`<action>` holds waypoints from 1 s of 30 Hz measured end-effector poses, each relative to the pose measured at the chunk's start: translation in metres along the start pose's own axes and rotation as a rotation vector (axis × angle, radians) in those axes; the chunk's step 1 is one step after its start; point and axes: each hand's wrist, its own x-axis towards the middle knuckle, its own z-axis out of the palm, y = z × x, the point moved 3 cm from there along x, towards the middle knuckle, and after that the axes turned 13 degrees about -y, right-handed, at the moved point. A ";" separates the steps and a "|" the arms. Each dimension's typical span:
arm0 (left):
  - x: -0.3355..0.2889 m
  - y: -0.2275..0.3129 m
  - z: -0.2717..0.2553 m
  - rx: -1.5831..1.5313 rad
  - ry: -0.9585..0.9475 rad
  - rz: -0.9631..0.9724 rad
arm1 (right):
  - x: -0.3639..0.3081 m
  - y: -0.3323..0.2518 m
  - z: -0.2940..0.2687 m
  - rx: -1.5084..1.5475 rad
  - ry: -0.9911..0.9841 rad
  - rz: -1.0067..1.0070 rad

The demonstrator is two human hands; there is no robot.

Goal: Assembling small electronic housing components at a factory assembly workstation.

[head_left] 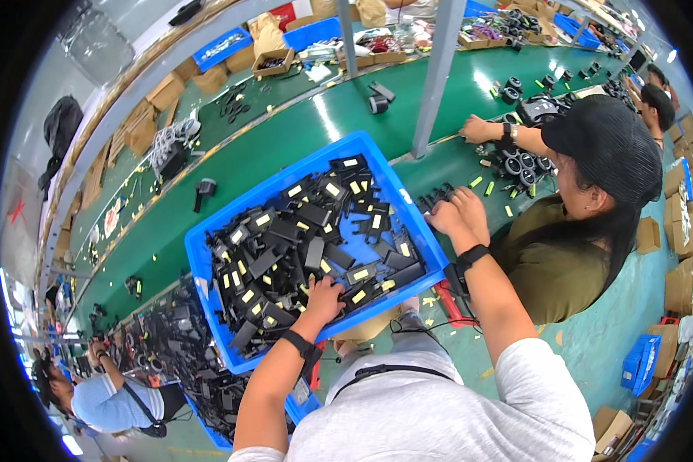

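My left hand (325, 300) is inside the blue plastic crate (203, 289), its fingers apart and touching a heap of black plastic parts (281, 231). Many of these parts carry small pale yellow labels. Just beyond the crate's right side, my right hand (462, 213) is at the bench, thumb and fingers bent around a row of small black parts (436, 195). The undersides of its fingers are hidden. Both wrists wear dark bands.
A co-worker in a black cap (604, 146) stands close on my right, reaching over round black parts (520, 165). A grey post (439, 73) rises behind the crate beside the green conveyor belt (285, 138). More black parts (181, 346) fill crates at lower left.
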 end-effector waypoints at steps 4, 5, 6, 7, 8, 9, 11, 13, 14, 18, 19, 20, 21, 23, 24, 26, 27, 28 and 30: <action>-0.003 -0.008 0.005 -0.048 0.070 0.014 | -0.070 -0.059 -0.024 0.228 0.415 -0.364; -0.004 -0.009 0.005 -0.076 0.080 0.021 | -0.090 -0.081 -0.022 0.314 0.396 -0.471; -0.004 -0.009 0.004 -0.077 0.079 0.024 | -0.099 -0.098 -0.007 0.301 0.208 -0.585; -0.004 -0.010 0.001 -0.154 0.094 0.019 | -0.111 -0.112 0.009 0.287 0.019 -0.692; -0.005 -0.010 -0.002 -0.227 0.110 0.018 | -0.110 -0.114 0.034 0.086 -0.044 -0.696; -0.007 -0.010 -0.005 -0.221 0.113 0.028 | -0.103 -0.113 0.061 -0.118 -0.104 -0.693; -0.014 -0.006 -0.024 -0.441 0.301 0.115 | -0.098 -0.104 0.089 -0.358 -0.204 -0.439; -0.029 -0.001 -0.042 -0.486 0.456 0.141 | -0.094 -0.094 0.097 -0.496 -0.231 -0.490; -0.041 0.004 -0.054 -0.479 0.503 0.140 | -0.101 -0.097 0.091 -0.449 -0.271 -0.417; -0.075 0.009 -0.068 -1.255 0.344 0.058 | -0.100 -0.083 0.086 -0.373 -0.288 -0.323; -0.084 0.003 -0.066 -1.338 0.282 0.095 | -0.101 -0.086 0.083 -0.363 -0.252 -0.360; -0.089 0.003 -0.068 -1.488 0.294 0.109 | -0.106 -0.090 0.075 -0.364 -0.250 -0.353; -0.094 0.005 -0.071 -1.637 0.304 0.121 | -0.112 -0.094 0.068 -0.300 -0.281 -0.408; -0.097 0.005 -0.070 -1.717 0.305 0.142 | -0.119 -0.098 0.065 -0.232 -0.309 -0.460; -0.093 0.001 -0.064 -1.759 0.305 0.107 | -0.117 -0.097 0.067 -0.154 -0.282 -0.473; -0.091 0.008 -0.065 -1.772 0.313 0.029 | -0.122 -0.107 0.070 -0.116 -0.227 -0.539; -0.085 0.012 -0.064 -1.770 0.320 0.067 | -0.127 -0.111 0.075 -0.114 -0.230 -0.544; -0.082 0.014 -0.062 -1.766 0.329 0.088 | -0.149 -0.134 0.065 0.182 -0.107 -0.679; -0.066 0.020 -0.057 -1.869 0.323 0.211 | -0.186 -0.165 0.047 0.570 0.036 -0.830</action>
